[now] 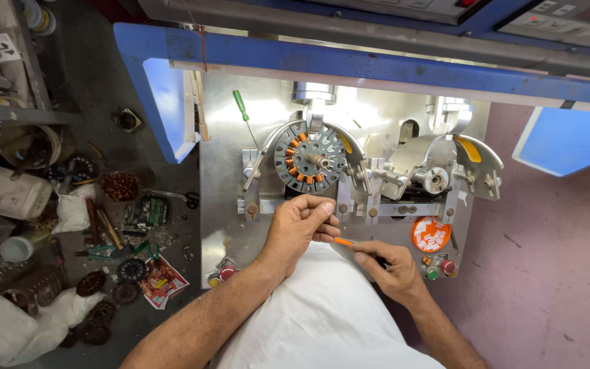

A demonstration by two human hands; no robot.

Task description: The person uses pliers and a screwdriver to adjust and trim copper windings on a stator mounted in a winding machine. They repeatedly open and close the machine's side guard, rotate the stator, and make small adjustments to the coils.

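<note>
Here, head view, looking down on a metal winding bench with a blue frame (349, 65) along its far edge. The left hand (298, 229) is curled narrow, its fingertips pinched on the left end of a thin orange strip (343, 241). The right hand (394, 266) closes on the strip's other end, where a dark part runs into the fist; what that dark part is cannot be told. The strip lies near the person's white-clad lap, its long axis running left to right and tilting slightly nearer toward the right. Just beyond the hands, on the far side, stands the stator (310, 158), a round slotted disc with orange slot liners, clamped upright in its fixture. The left hand is the nearer to it, almost directly below; the right hand lies well off to the right.

Labels and packages: a round orange sticker (431, 234) with white patches sits on the bench right of the hands, above small red and green buttons (440, 268). A green-handled screwdriver (243, 113) lies far left on the plate. On the floor at left lie a crumpled red-and-yellow wrapper (163, 281), dark discs (91, 283), and a pale plastic can (8, 193).
</note>
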